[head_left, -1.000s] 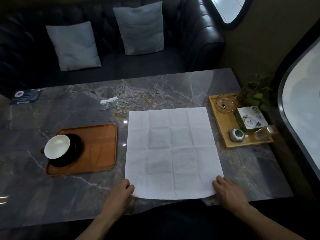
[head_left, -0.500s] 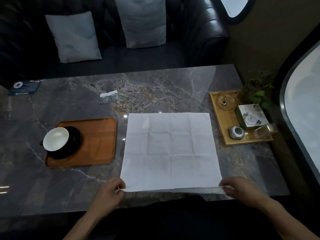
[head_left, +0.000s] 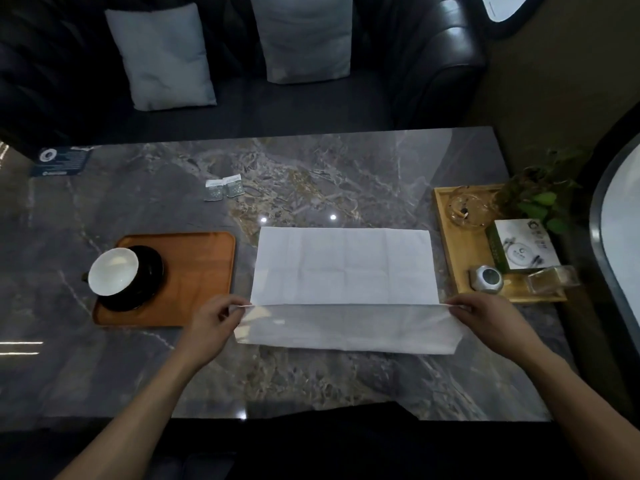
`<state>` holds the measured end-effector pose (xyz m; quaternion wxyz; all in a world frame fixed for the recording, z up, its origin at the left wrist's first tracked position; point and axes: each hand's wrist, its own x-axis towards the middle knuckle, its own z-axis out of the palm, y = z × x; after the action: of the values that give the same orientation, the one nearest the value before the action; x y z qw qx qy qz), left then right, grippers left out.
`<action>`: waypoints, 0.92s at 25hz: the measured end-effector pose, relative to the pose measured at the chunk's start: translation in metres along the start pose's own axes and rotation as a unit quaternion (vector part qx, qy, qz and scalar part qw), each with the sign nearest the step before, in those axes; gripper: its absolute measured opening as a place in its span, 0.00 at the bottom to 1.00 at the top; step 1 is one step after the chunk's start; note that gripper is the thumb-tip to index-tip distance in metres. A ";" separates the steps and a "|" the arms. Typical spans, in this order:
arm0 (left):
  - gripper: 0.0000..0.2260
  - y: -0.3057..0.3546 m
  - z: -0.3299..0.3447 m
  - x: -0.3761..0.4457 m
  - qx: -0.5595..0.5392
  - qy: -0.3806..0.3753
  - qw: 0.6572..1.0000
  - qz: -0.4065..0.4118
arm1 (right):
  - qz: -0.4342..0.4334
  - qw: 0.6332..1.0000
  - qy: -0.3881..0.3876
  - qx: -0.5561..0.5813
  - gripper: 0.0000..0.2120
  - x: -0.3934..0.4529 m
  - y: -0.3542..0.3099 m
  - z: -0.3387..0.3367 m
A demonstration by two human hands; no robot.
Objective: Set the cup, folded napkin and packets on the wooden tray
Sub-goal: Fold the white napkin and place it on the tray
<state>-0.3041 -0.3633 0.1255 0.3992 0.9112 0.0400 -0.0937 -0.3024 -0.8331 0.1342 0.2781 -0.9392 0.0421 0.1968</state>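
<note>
You are at the napkin-folding step. The napkin (head_left: 343, 268) lies on the marble table (head_left: 311, 382), between the wooden tray (head_left: 194, 271) on your left and a lighter tray (head_left: 450, 244) on your right. Your left hand (head_left: 211, 323) pinches the near left corner of the sheet between thumb and fingertips, and your right hand (head_left: 485, 317) pinches the near right corner in the same way. Both corners are raised off the table, so the near part of the sheet hangs as a flap while the far part lies flat.

The cup (head_left: 113, 271) already sits on its dark saucer (head_left: 138, 282) at the left end of the wooden tray. The two packets (head_left: 223, 188) lie side by side on the table, beyond the tray and apart from it.

The next move, as judged from this position, calls for carrying both corners forward together to meet the far edge. Keep the two hands level so that the fold line runs straight. Align the corners before you release, then press the crease flat. Further folds are probably needed before the napkin fits the free right part of the wooden tray. The packets remain to be placed.
</note>
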 end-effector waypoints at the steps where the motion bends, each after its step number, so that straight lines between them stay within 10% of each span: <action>1: 0.11 0.001 -0.001 0.009 -0.007 -0.002 1.000 -0.003 | -0.006 1.000 0.010 -0.003 0.08 0.007 -0.001 -0.003; 23: 0.07 -0.020 0.034 0.202 -0.031 -0.013 0.994 -0.102 | 0.060 0.988 0.025 -0.137 0.11 0.183 -0.013 -0.005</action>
<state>-0.1138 -0.3747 0.0473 0.4161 0.8883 0.1299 -0.1446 -0.1299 -0.8192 0.0723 0.1337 -0.9687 0.0782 0.1939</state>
